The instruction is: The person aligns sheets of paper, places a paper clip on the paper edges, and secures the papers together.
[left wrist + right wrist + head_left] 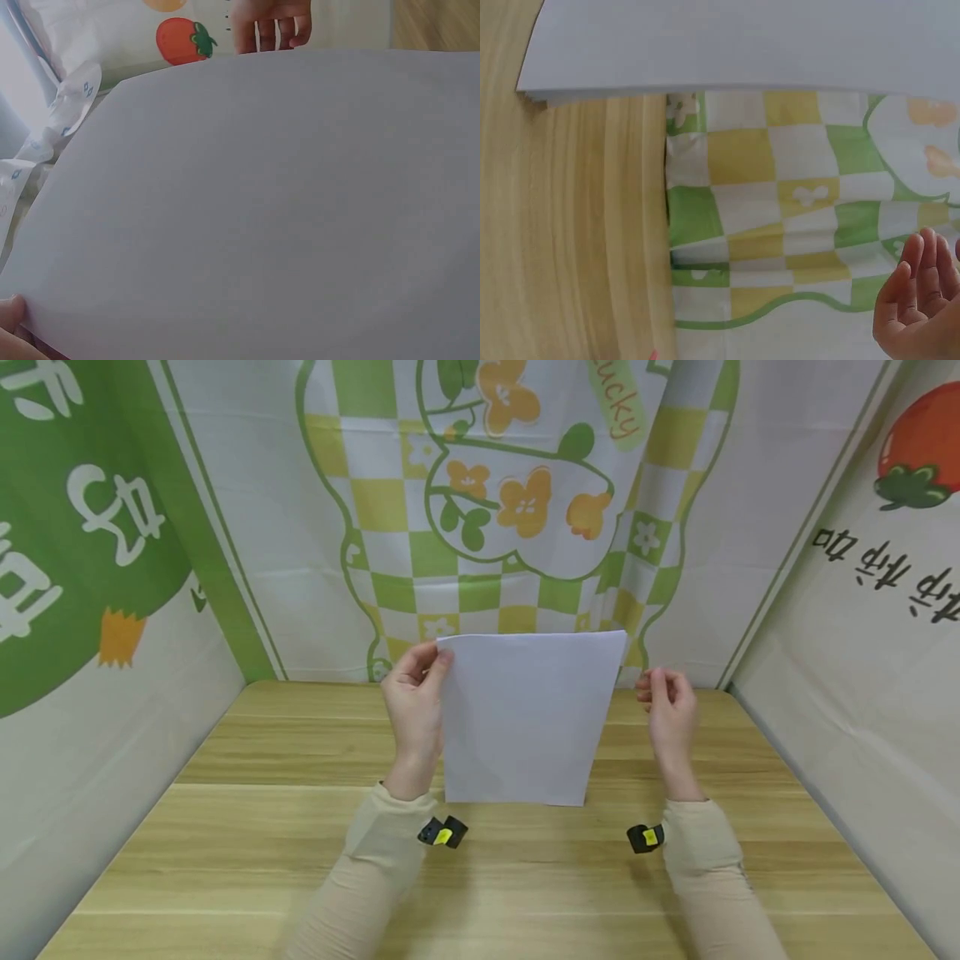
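A stack of white paper sheets [528,718] stands upright on the wooden table, its lower edge at the tabletop. My left hand [416,706] pinches the upper left corner, thumb on the near face and fingers mostly hidden behind. In the left wrist view, the broad white face of the paper [262,202] fills most of the picture, with the left thumb [11,311] at its edge. To the right of the stack, apart from it, my right hand [672,714] is raised with loosely bent fingers and holds nothing. Layered sheet edges show at one corner in the right wrist view.
The wooden table [262,827] runs back to a checked green, yellow and white curtain [480,593]. Printed cloth walls stand at the left [67,777] and right [847,710]. A small black wrist camera [645,837] sits beside the right sleeve, another [442,832] by the left.
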Available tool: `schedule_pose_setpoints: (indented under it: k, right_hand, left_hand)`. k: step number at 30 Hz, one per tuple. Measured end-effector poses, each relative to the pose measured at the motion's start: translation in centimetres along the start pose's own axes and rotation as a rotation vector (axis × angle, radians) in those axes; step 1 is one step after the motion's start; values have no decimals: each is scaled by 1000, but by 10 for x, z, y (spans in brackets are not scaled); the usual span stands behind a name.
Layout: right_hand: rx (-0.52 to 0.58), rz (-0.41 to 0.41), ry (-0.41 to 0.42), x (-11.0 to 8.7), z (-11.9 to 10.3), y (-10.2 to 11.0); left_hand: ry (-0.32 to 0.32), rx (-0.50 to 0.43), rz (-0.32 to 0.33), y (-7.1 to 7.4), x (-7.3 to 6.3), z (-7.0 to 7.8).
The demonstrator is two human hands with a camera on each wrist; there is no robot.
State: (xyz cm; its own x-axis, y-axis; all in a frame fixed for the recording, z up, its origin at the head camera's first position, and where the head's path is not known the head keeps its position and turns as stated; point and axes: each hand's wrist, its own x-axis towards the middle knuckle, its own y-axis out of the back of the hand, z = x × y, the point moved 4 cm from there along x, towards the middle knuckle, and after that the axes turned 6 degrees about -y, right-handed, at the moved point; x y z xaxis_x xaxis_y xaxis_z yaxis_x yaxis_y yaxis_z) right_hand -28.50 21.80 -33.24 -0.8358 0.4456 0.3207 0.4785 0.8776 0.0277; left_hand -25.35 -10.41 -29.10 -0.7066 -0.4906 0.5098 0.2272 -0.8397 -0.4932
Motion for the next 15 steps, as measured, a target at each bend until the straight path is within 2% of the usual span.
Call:
schedule_pose_setpoints:
  k: [4,9,15]
  right_hand:
    - [-160,-5,-29,8,17,3]
    - [-364,-60,-77,15,34,5]
    - [-447,-104,-122,22,48,10]
  left_hand:
    - [0,2,20,1,0,-1]
    - [-3,10,17,2,1,-1]
    - [2,9,-3,2,0,-1]
